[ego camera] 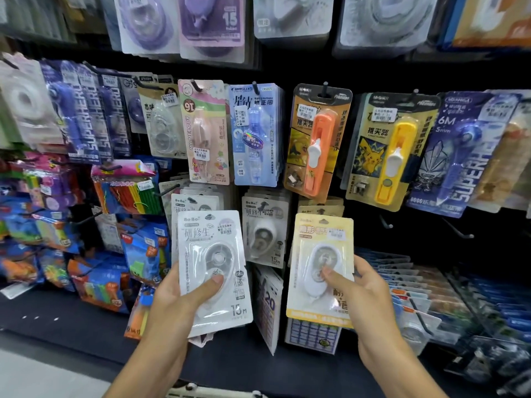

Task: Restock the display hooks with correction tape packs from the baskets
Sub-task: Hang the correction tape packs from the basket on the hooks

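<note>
My left hand [184, 300] grips a small stack of white correction tape packs [211, 254] marked 15M, thumb across the front blister. It is raised in front of a hook holding matching white packs [195, 201]. My right hand [365, 294] pinches a pale yellow correction tape pack [321, 245], thumb on its blister, just below a hook of similar yellow-backed packs [320, 209]. Between the two hangs a row of beige 15m packs [265, 225]. No basket can be made out clearly.
A dark pegboard wall carries many hung packs: orange [319, 142] and yellow [388, 150] clip pushers, blue tape packs [254, 136], pink pack [205, 130]. Two bare hooks [457, 229] stick out at right. Boxed stock [408, 285] lies on the lower right shelf.
</note>
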The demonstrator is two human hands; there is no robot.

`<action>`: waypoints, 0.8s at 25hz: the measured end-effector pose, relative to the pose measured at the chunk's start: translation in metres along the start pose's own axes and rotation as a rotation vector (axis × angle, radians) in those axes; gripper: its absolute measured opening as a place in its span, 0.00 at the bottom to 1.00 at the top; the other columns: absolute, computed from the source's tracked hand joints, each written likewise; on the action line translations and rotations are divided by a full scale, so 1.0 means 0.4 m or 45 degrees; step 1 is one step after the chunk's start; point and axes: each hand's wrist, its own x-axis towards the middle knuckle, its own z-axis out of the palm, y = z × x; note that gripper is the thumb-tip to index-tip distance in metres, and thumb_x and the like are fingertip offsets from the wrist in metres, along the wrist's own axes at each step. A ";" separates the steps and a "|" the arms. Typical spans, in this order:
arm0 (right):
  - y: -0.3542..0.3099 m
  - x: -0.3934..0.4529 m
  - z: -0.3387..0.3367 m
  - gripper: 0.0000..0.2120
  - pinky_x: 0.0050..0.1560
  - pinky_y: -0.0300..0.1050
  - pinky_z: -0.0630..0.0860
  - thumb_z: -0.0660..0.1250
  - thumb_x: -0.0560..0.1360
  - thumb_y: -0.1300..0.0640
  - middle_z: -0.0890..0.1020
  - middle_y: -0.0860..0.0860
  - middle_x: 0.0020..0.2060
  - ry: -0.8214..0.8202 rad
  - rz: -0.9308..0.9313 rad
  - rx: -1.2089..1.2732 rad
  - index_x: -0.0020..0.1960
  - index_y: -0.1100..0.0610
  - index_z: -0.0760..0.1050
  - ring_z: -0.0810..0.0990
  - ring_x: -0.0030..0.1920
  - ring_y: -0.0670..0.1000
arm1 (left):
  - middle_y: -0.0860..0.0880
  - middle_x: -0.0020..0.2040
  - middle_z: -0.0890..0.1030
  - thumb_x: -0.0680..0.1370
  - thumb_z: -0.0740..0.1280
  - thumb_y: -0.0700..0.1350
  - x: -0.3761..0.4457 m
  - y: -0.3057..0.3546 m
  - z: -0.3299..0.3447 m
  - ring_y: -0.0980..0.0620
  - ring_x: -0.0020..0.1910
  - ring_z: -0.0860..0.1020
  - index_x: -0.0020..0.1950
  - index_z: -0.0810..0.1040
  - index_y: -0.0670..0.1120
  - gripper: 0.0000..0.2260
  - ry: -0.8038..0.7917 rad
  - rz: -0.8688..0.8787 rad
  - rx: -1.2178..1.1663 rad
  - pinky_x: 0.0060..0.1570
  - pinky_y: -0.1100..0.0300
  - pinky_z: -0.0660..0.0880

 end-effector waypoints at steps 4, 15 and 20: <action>-0.018 0.013 -0.012 0.12 0.38 0.37 0.80 0.71 0.77 0.58 0.88 0.45 0.47 -0.036 -0.040 0.060 0.58 0.46 0.80 0.87 0.46 0.45 | 0.46 0.56 0.87 0.71 0.75 0.39 -0.004 0.004 0.003 0.42 0.53 0.86 0.62 0.82 0.51 0.20 0.006 0.019 0.016 0.59 0.33 0.77; -0.033 -0.046 0.037 0.14 0.50 0.46 0.74 0.70 0.74 0.50 0.79 0.39 0.53 0.023 -0.610 -0.757 0.55 0.39 0.68 0.78 0.54 0.44 | 0.44 0.55 0.87 0.65 0.80 0.44 0.018 -0.030 0.000 0.43 0.53 0.86 0.59 0.83 0.52 0.23 -0.156 0.064 0.051 0.42 0.53 0.85; -0.010 -0.047 0.132 0.25 0.54 0.52 0.83 0.71 0.76 0.64 0.84 0.45 0.56 -0.649 -0.166 -0.228 0.60 0.37 0.71 0.85 0.54 0.52 | 0.53 0.60 0.86 0.73 0.73 0.49 0.014 -0.031 0.027 0.52 0.59 0.84 0.66 0.77 0.55 0.21 -0.345 0.041 0.274 0.55 0.58 0.82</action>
